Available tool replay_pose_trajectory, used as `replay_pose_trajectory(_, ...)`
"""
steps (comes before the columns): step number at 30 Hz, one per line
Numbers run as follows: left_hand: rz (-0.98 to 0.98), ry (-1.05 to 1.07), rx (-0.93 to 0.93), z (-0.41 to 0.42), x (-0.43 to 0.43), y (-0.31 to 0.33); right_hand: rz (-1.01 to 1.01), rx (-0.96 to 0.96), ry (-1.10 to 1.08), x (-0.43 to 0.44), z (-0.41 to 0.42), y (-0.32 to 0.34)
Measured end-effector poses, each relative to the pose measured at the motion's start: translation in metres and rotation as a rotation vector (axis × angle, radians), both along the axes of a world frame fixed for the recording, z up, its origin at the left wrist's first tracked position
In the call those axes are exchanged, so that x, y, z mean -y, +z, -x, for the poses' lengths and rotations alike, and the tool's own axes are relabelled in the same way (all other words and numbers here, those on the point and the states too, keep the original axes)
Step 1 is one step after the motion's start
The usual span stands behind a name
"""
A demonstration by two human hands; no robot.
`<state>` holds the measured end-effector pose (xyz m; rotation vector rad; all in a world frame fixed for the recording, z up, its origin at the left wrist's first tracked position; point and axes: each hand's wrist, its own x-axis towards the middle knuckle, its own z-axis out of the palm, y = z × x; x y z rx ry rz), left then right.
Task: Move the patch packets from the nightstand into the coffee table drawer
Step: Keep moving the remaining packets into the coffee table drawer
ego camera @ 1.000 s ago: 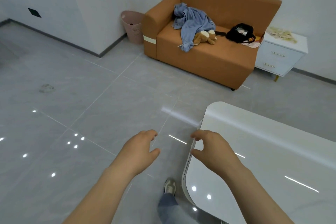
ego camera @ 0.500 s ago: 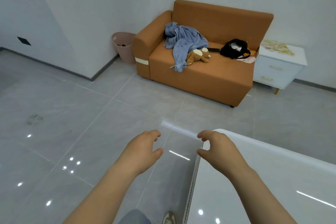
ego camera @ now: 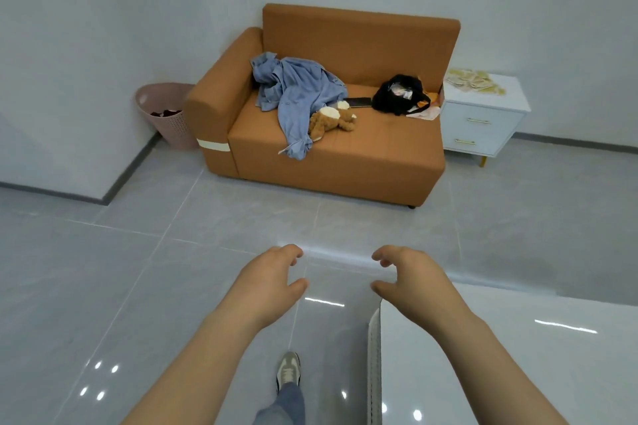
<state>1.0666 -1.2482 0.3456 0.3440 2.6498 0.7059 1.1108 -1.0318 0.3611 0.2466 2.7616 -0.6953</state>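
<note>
Now, pale yellow packets [ego camera: 474,81] sprawl on the nightstand [ego camera: 483,121], one o'clock. Left hand [ego camera: 269,281] and right hand [ego camera: 411,281] loosely curled, empty.

Floor [ego camera: 138,286]: grey tiles, smooth and highly glossy, mirroring points of light. Desk [ego camera: 500,373]: white top, equally glossy, with a ribbed edge. Sofa [ego camera: 362,162]: matt orange upholstery. Shirt [ego camera: 297,90]: soft blue cloth, creased. Toy [ego camera: 328,119]: brown-and-cream plush. Basket [ego camera: 172,128]: pink perforated plastic. Nightstand [ego camera: 483,134]: smooth white fronts with gold-toned metal handles [ego camera: 478,121]. Patch packets [ego camera: 473,81]: pale yellow, paper or film, which one cannot be told.
</note>
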Motion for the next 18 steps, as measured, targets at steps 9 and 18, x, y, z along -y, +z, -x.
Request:
replay_pose_trajectory(9,0.019,-0.162,-0.003,0.140,-0.020,0.004,-0.022,0.033,-0.162,-0.011,0.104,0.006)
replay_pose_trajectory(18,0.041,-0.295,-0.010,0.253,-0.104,-0.003,0.005,0.051,-0.277,-0.083,0.196,-0.006)
